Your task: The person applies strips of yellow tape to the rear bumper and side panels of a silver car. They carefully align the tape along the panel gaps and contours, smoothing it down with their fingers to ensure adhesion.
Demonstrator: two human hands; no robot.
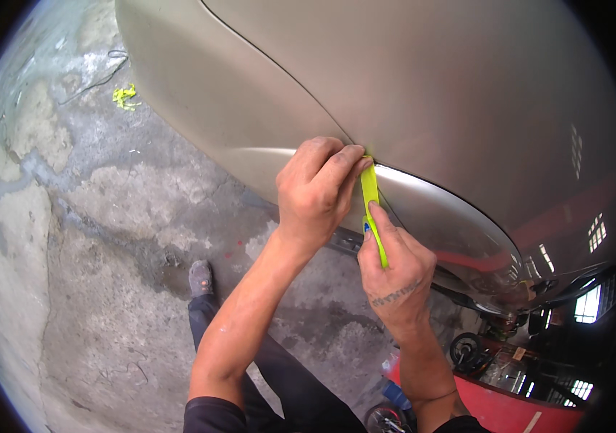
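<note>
A bright yellow-green strip of tape runs between my two hands, close to the seam of a beige-grey car body panel. My left hand is closed, its fingertips pinching the strip's upper end against the panel edge. Lower and to the right, my right hand is closed round the lower part of the strip, thumb on top. A small blue patch shows beside that thumb; what it belongs to is mostly hidden. Below the seam lies the lower body panel, with a shiny curved section under my hands.
Crumpled yellow-green tape and a thin dark cable lie on the stained concrete floor. My shoe stands at lower left. A red curved part and mixed dark items sit at lower right, beneath the car's edge.
</note>
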